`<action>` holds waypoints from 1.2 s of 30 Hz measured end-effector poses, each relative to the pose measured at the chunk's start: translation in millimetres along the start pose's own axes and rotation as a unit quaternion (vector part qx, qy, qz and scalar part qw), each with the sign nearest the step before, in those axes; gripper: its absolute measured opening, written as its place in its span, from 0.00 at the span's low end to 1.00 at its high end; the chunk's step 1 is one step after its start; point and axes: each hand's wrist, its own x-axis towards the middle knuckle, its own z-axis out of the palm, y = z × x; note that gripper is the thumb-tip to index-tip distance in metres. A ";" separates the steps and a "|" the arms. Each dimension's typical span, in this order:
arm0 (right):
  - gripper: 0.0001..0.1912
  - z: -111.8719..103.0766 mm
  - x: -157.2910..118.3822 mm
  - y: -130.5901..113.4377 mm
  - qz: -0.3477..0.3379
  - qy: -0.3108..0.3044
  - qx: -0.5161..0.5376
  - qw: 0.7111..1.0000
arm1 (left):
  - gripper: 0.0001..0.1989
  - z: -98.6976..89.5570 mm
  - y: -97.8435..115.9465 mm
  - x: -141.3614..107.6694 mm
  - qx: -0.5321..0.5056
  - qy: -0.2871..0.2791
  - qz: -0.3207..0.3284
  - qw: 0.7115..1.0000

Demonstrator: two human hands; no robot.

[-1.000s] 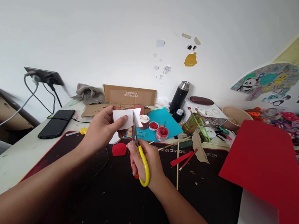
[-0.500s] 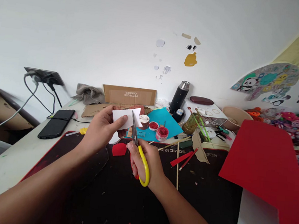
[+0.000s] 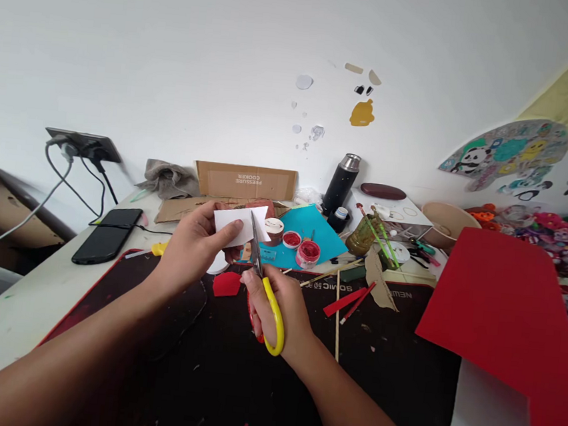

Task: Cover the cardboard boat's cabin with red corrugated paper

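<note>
My left hand pinches a small piece of white paper, thumb on top and fingers hidden behind it. A pair of scissors with yellow and red handles is in my right hand. Their blades point away from me and lie across the right part of the paper. Beneath my hands, on the black mat, is a small red paper piece. Partly covered by my left hand, a round white item lies behind it.
Two open red paint pots sit on a blue sheet. A black thermos stands by the wall. Thin sticks and red strips lie right of my hands. A large red sheet rises at the right, and a phone lies left.
</note>
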 end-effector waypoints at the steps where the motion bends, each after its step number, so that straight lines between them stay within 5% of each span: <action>1: 0.27 0.2 0.0 0.2 0.000 0.000 0.002 1.000 | 0.19 -0.3 -0.2 0.2 -0.001 0.000 -0.001 1.000; 25: 0.26 1.1 0.5 10.6 -0.001 -0.002 0.016 1.000 | 0.18 -0.7 -4.3 -0.3 -0.014 -0.007 -0.005 1.000; 36: 0.37 0.0 4.6 18.0 0.037 -0.051 0.079 0.995 | 0.19 -0.7 1.7 1.3 -0.011 0.006 -0.002 1.000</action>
